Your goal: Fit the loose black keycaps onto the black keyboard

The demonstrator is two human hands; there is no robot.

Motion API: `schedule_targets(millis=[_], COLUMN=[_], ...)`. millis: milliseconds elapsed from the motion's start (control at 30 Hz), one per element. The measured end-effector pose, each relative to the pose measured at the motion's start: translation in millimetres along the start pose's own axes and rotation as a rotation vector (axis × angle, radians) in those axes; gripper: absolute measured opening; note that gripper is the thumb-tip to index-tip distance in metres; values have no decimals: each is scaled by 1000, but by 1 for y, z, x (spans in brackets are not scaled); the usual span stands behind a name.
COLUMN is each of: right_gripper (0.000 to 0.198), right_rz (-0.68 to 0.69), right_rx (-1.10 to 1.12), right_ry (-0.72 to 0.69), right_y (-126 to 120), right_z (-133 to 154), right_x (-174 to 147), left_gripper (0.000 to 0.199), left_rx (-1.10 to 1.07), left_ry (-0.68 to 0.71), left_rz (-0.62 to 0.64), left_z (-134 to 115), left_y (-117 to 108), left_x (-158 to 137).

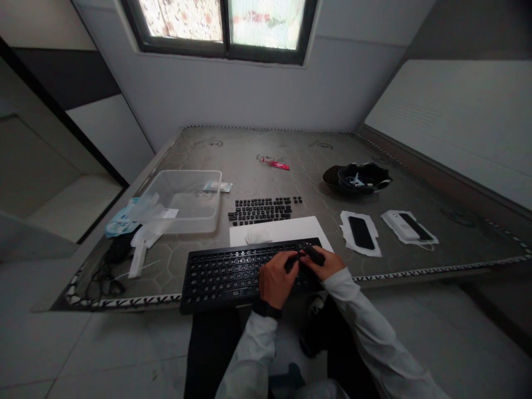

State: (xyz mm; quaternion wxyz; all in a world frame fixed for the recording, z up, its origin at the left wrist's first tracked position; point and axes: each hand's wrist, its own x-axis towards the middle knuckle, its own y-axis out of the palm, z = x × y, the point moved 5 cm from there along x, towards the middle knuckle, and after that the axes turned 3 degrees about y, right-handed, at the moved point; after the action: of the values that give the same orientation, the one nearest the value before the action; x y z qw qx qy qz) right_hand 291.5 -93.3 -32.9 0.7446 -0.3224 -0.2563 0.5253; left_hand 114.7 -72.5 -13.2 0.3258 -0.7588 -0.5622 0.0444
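A black keyboard [222, 274] with its keycaps taken off lies across the front edge of the mattress, partly over my lap. Over its right part, my left hand [276, 279] is closed with the fingertips pinched near a small dark thing that I cannot make out. Close beside it, my right hand [329, 262] grips a short black-handled tool [315, 255], whose tip is hidden between the hands. Loose black keycaps [262, 210] lie in rows behind the keyboard. A white sheet [297, 228] with a crumpled white tissue [258, 236] sits between them.
On the left stand a clear plastic box [195, 220], plastic wrappings [120, 219] and a dark cable [102, 277]. A red packet [278, 165] lies farther back. To the right are a black cap [332, 180], a phone [361, 233] and a white device [402, 226] on white cloths.
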Motion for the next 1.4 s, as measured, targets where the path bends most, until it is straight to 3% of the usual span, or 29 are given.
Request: schedule_targets(millis=[367, 600, 867, 1000, 1133, 1267, 1400], right_gripper=[34, 30, 25, 27, 31, 19, 12], right_rz=[-19, 90, 150, 88, -57, -28, -58], right_rx=[-25, 95, 72, -51, -80, -2, 50], right_ry=[-16, 14, -34, -14, 70, 177, 293], right_y=[0, 4, 3, -18, -42, -36, -16], right_z=[-4, 5, 13, 1, -26, -64, -104], right_x=[4, 6, 25, 64, 133, 206, 255], left_gripper=[26, 21, 24, 23, 21, 21, 20], left_rx=[4, 2, -3, 47, 121, 165, 179], left_ry=[-10, -34, -30, -57, -49, -58, -71], left_rz=[-5, 20, -1, -3, 56, 76, 72], left_z=[1, 3, 5, 6, 5, 7, 10], left_y=[-1, 2, 2, 4, 7, 11, 15], left_x=[-1, 0, 0, 1, 3, 4, 4])
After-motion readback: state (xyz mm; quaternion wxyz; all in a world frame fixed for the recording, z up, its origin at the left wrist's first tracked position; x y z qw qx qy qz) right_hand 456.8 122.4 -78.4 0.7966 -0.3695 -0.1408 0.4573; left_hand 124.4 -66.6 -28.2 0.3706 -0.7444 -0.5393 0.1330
